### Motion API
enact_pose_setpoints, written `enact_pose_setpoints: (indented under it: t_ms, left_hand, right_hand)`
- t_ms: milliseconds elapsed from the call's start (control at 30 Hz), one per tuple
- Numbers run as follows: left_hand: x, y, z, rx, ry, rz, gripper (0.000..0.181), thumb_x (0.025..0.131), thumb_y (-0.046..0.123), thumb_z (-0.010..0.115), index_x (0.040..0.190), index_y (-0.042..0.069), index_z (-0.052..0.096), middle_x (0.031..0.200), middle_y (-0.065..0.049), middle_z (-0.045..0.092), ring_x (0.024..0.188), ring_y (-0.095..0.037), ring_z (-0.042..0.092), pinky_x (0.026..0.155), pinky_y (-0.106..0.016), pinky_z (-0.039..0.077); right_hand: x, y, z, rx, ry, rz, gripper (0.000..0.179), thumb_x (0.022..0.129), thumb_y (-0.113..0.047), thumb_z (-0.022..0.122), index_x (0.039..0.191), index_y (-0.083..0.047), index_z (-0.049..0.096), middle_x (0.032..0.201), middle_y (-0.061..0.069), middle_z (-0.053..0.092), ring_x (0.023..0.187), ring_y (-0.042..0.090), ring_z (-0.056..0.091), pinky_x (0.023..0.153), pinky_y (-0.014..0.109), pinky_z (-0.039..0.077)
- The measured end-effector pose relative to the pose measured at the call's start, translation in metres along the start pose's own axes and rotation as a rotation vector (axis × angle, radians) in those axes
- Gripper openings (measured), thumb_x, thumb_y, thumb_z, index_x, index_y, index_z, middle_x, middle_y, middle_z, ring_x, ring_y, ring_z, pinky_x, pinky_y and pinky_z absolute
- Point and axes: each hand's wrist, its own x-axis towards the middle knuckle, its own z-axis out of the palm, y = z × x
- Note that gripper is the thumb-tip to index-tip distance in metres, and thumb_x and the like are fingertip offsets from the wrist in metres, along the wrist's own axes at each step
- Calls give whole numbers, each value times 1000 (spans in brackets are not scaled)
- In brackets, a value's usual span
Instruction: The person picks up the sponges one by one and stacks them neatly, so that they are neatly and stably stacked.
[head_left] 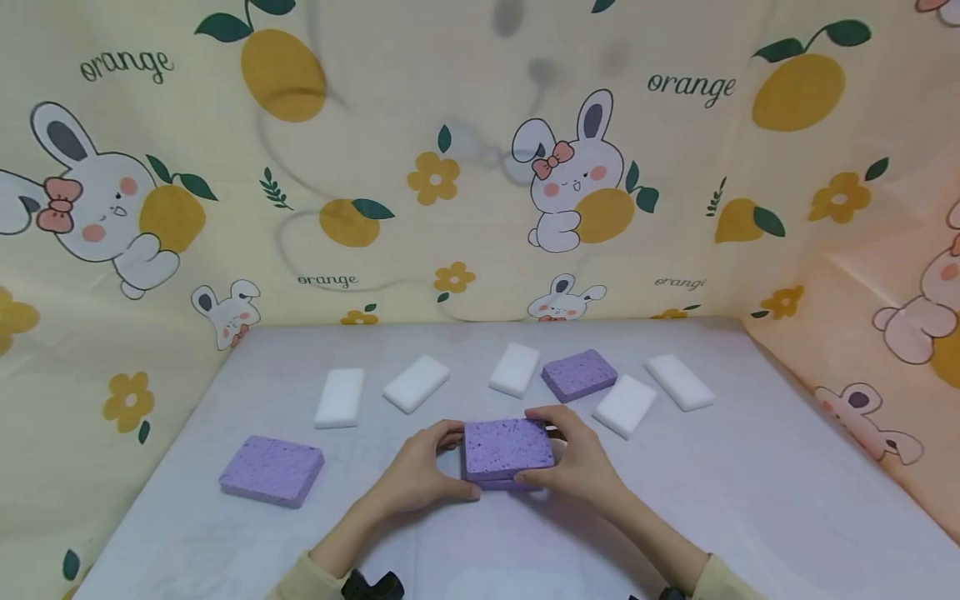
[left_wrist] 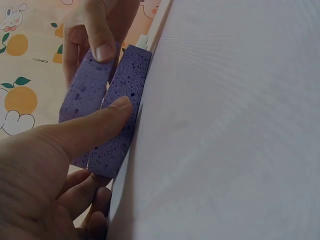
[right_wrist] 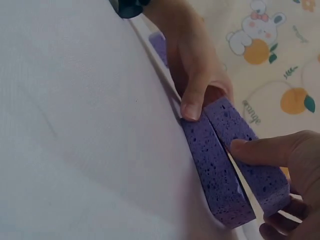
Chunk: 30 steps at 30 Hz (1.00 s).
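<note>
Two purple sponges lie one over the other at the middle of the table. With thumb and fingers at its sides, my right hand (head_left: 581,462) grips the upper sponge (head_left: 507,446). My left hand (head_left: 422,471) holds the lower sponge (head_left: 495,485), its thumb pressed on the near side. From the right wrist view, the upper sponge (right_wrist: 265,182) tilts off the lower sponge (right_wrist: 215,170), leaving a narrow wedge of space that widens toward the right hand. In the left wrist view the lower sponge (left_wrist: 132,72) is down by the white tabletop.
Another purple sponge (head_left: 272,471) lies at the left. A further purple sponge (head_left: 579,374) lies behind my hands, beside a white block (head_left: 625,406). Several more white blocks, such as the leftmost white block (head_left: 340,398), are spread across the back. A printed cloth (head_left: 480,100) hangs behind the table.
</note>
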Motion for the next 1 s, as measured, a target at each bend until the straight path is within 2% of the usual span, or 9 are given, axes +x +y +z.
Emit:
enact_pose_setpoints:
  t_ms: [100,433,533,667,767,1000]
  left_hand:
    - [0,1,1,3,1,-3,89,62,34,94,136,8,51,130,-9,62,123,-26,54,107,-47,37]
    - [0,0,0,11,3,-3,90,63,35,93,137,7,51,129,-9,62,123,-26,53,108,-48,36]
    - [1,0,1,16,4,-6,90,62,35,94,137,8,51,130,-9,61,124,-26,53,108,-48,35]
    - [2,0,1,18,5,5,90,62,34,94,136,7,51,129,-10,62,124,-26,53,108,-48,36]
    - [2,-1,1,15,4,12,89,62,33,94,136,7,51,129,-10,62,124,-26,53,108,-47,36]
    - [1,1,0,13,7,17,89,63,34,93,136,5,51,129,-12,62,124,-29,53,108,-49,36]
  right_hand:
    - [-1,1,1,-37,-7,-24,84,56,-10,96,129,-1,56,125,10,59,111,29,59,93,37,51]
    - [1,0,-1,-60,-58,-42,85,60,-16,96,131,3,53,126,18,58,105,26,61,88,33,54]
    - [2,-2,-5,-68,-100,-38,85,63,-16,94,133,3,51,127,17,57,109,28,60,92,35,52]
    - [3,-5,-13,-57,-180,21,84,70,-14,89,140,0,46,134,14,55,116,30,57,99,41,47]
    - [4,-6,-18,-28,-209,56,82,71,-13,88,141,-1,46,135,12,55,118,30,56,101,43,46]
    - [5,-4,-20,-5,-230,28,79,73,-23,89,137,2,49,132,13,57,115,30,59,100,44,46]
